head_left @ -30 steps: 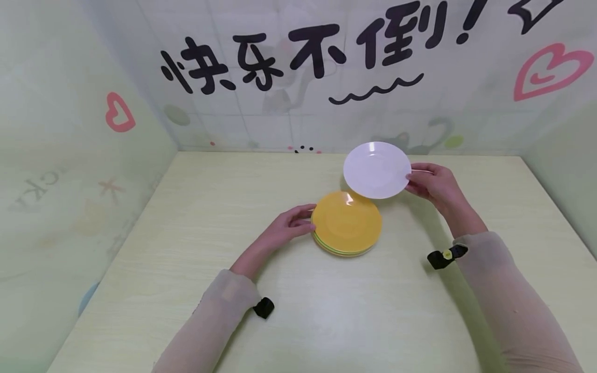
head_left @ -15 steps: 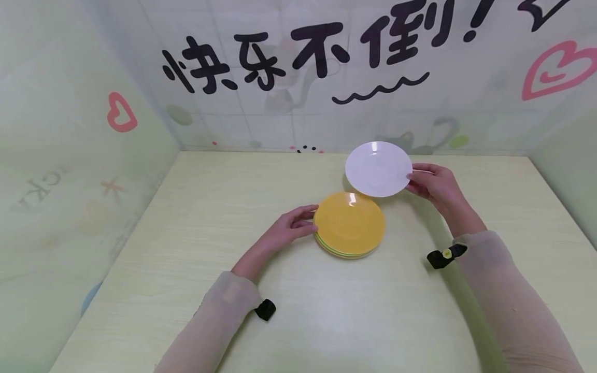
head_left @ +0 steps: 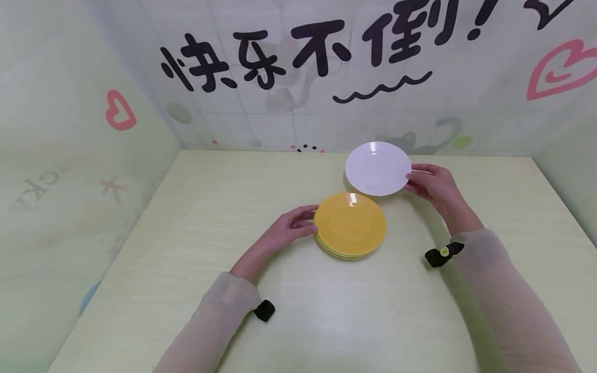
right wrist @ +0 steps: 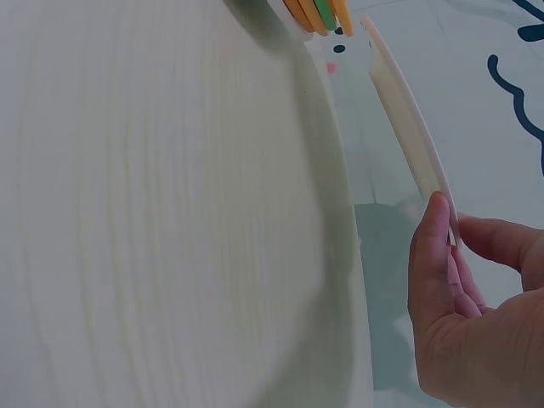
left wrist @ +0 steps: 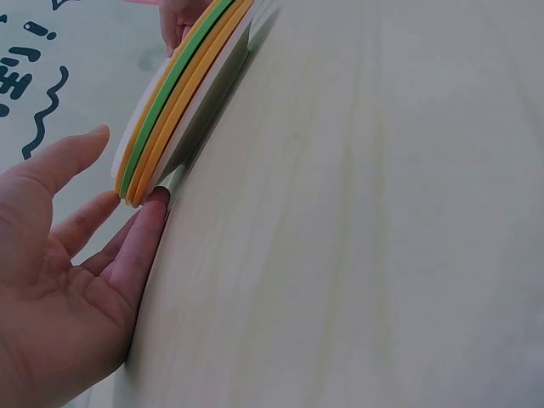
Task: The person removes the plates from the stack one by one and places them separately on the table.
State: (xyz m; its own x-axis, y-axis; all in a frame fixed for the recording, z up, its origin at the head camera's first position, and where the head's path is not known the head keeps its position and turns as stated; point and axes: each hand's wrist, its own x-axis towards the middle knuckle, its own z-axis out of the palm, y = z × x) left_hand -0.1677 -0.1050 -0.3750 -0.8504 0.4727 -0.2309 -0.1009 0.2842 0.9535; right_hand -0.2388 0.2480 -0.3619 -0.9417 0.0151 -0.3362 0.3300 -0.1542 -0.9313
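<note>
A white plate (head_left: 378, 168) is pinched at its right rim by my right hand (head_left: 438, 186). It is raised above the table, behind a stack of plates (head_left: 351, 224) with an orange one on top. In the left wrist view, the stack (left wrist: 174, 102) shows orange, green and white rims. My left hand (head_left: 290, 227) is at the stack's left edge. Its fingers touch the rim and reach underneath, while the thumb (left wrist: 81, 153) stands apart from the plates. From the right wrist, the thumb and fingers (right wrist: 432, 229) lie on opposite faces of the white plate.
A pale wood-grain table (head_left: 224, 186) bears the stack. Behind it rises a wall (head_left: 261, 124) with black lettering, and side walls flank the table at left and right. Dark wrist cameras (head_left: 265, 311) sit at the sleeve cuffs.
The head view has shifted slightly. Both hands, the raised white plate and the stack stay almost where they were.
</note>
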